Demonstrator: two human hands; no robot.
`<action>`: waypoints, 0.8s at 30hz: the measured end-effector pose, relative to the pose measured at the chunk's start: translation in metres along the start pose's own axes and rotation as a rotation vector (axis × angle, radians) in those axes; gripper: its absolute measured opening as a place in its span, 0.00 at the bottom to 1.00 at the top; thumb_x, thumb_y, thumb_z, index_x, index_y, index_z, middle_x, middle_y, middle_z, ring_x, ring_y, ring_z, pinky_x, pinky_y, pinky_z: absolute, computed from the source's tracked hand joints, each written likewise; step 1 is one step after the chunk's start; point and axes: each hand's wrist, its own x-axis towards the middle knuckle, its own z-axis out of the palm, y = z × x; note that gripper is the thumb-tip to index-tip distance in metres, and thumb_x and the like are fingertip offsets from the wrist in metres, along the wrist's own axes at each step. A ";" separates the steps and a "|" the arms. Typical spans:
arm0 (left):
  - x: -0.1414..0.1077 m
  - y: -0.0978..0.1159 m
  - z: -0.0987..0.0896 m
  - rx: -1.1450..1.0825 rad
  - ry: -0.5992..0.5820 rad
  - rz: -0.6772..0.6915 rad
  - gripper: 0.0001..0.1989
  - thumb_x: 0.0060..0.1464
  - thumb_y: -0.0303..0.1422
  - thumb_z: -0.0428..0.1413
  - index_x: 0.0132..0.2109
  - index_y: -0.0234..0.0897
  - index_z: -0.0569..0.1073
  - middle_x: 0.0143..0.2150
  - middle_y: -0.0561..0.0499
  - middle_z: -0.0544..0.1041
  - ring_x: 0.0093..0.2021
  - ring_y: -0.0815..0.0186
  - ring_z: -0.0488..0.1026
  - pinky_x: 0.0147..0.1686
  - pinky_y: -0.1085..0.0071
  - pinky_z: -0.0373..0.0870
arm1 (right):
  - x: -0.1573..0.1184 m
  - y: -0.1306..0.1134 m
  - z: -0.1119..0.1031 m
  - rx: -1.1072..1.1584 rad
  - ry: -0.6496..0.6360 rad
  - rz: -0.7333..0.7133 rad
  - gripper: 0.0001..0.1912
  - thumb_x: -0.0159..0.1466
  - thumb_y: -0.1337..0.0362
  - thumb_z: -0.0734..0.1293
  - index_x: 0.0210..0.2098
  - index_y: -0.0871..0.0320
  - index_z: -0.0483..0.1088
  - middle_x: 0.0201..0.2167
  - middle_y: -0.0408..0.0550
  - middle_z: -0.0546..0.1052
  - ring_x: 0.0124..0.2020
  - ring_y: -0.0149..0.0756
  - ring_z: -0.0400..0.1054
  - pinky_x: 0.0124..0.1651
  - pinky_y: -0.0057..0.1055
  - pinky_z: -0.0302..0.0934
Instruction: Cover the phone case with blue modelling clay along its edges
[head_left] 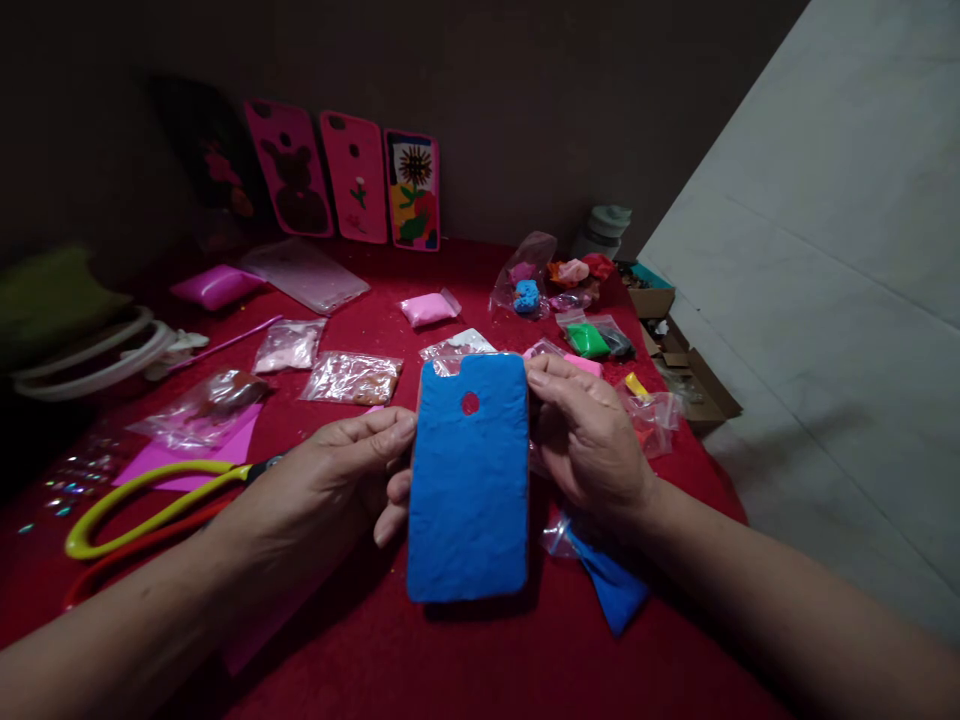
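Blue phone case (470, 490) is what the head view centres on, held up in front of the red cloth (465, 665) with its coated back facing the camera. The left hand (371, 465) pinches its left edge, thumb at the border and other fingers curled beside and behind it; the right hand (592, 430) grips the upper right corner between thumb and forefinger. A round hole near the top shows red, and a notch is cut into the upper left corner.

The coating looks like soft clay (its surface is faintly dented and uneven), so the likeliest harm would be fingerprints, caused by a thumb pressing in from the edge. Squeezing both sides might also bow the case and crack or lift the thin layer, most readily around the hole and notch. If the grip slipped, the lower end could drop onto the cloth and be smeared. Tilted leftward, a tacky face might catch the shiny beads (71, 487) scattered past the scissors (232, 472); the blue clay bag (611, 585) lies near the right forearm, where a sleeve-low sweep could drag it.
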 end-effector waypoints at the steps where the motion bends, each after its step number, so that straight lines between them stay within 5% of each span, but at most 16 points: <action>1: 0.000 0.000 0.000 0.001 0.005 -0.003 0.15 0.64 0.37 0.52 0.30 0.33 0.70 0.22 0.55 0.66 0.17 0.75 0.64 0.21 0.78 0.66 | 0.000 0.000 -0.001 -0.020 0.000 0.010 0.10 0.61 0.57 0.70 0.29 0.54 0.68 0.30 0.45 0.75 0.38 0.41 0.72 0.41 0.39 0.69; 24: 0.001 -0.002 -0.001 -0.001 0.000 0.015 0.15 0.65 0.36 0.51 0.31 0.33 0.70 0.22 0.54 0.67 0.17 0.75 0.65 0.20 0.80 0.66 | 0.002 0.004 -0.003 -0.071 0.056 -0.056 0.07 0.63 0.62 0.70 0.29 0.55 0.72 0.26 0.39 0.71 0.28 0.30 0.66 0.36 0.32 0.65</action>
